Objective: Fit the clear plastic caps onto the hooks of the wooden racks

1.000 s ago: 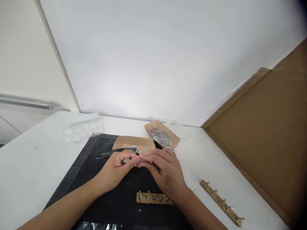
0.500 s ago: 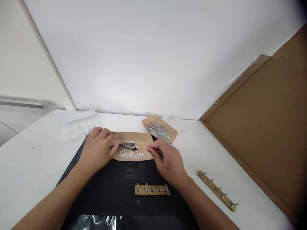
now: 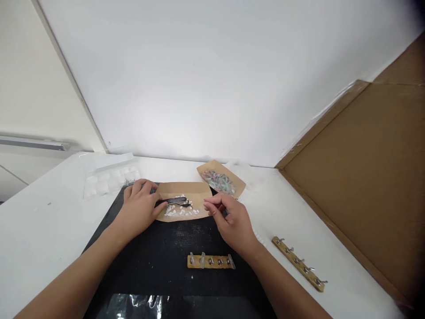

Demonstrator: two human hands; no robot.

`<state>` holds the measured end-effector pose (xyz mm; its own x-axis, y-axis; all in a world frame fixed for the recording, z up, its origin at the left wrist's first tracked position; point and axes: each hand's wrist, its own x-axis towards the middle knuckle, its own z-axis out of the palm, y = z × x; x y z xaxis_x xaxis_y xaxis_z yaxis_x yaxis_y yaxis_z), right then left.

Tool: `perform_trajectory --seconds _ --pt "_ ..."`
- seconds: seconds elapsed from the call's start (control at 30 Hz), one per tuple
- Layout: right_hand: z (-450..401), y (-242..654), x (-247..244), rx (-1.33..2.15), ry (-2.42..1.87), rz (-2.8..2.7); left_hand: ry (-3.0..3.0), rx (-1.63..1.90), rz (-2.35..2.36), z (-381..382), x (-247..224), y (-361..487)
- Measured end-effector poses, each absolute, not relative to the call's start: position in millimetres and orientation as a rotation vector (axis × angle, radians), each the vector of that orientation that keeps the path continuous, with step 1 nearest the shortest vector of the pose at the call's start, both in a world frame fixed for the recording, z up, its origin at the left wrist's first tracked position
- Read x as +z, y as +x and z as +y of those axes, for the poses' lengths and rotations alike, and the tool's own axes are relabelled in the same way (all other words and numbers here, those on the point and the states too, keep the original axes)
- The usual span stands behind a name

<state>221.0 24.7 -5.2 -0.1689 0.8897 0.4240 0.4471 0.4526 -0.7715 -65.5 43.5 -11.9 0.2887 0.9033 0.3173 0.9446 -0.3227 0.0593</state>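
My left hand (image 3: pixel 141 204) reaches over the left end of a brown paper tray (image 3: pixel 186 188). Its thumb and fingers are closed on slim black tweezers (image 3: pixel 177 200), which point right over small white oval pieces (image 3: pixel 181 212) in the tray. My right hand (image 3: pixel 229 219) is at the tray's right end, thumb and fingertips pinched together; anything between them is too small to make out. Nearer me, a short wooden strip (image 3: pixel 215 262) with metal clips lies on a black mat (image 3: pixel 142 266). Clear nail-like tips (image 3: pixel 202 260) stand on some of its clips.
A second wooden clip strip (image 3: pixel 299 265) lies on the white table at right. Behind the tray sits another paper tray (image 3: pixel 207 166) with a bag of coloured pieces. At back left is a clear compartment box (image 3: pixel 109 179). A cardboard panel (image 3: pixel 358 177) borders the right side.
The tweezers in my left hand have tilted slightly, and the hand has shifted a little. My right hand stays pinched in nearly the same spot. The whole view has moved slightly.
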Motion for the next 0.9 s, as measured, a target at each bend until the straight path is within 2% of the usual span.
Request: perform_trajectory --seconds 0.17,0.43,0.73,0.9 --pt "30 221 -2 1.039 -1.041 -1.382 -2.413 -0.484 -1.74 43 -12 -65" --pt "31 223 3 1.201 -0.956 -1.179 -2.55 -0.71 -1.693 40 3 -60" --pt "30 220 -3 1.127 -0.948 -1.238 -2.929 -1.149 -1.966 22 16 -34" --pt "25 221 -10 0.763 -0.991 -1.582 -3.039 -1.147 -1.94 16 17 -26"
